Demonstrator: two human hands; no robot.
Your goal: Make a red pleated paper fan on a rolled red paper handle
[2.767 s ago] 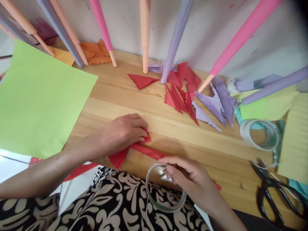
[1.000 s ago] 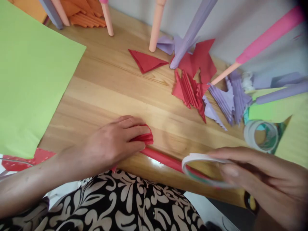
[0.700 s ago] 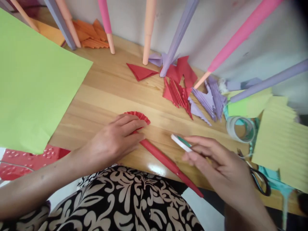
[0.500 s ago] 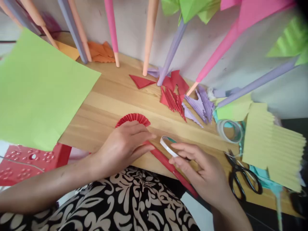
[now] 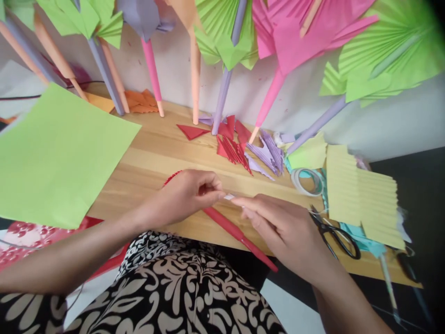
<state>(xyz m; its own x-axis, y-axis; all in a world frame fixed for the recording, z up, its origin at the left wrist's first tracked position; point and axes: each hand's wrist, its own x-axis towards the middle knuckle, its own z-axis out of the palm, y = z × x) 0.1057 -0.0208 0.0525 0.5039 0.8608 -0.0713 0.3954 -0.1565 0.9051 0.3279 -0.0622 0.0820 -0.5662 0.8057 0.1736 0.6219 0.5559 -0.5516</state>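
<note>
Your left hand (image 5: 184, 197) and right hand (image 5: 283, 229) meet fingertip to fingertip just above the red paper stick (image 5: 225, 227). Both are pinched closed on a tape strip (image 5: 229, 196), a short, whitish sliver barely showing between your fingers. The stick is a slim, tightly rolled red tube lying aslant, its lower end past the table edge. At the stick's upper end, under your left palm, sits a red pleated fan (image 5: 170, 178), with only its ridged rim visible. Right of the stick lie black scissors (image 5: 335, 234) and a tape roll (image 5: 308, 182).
</note>
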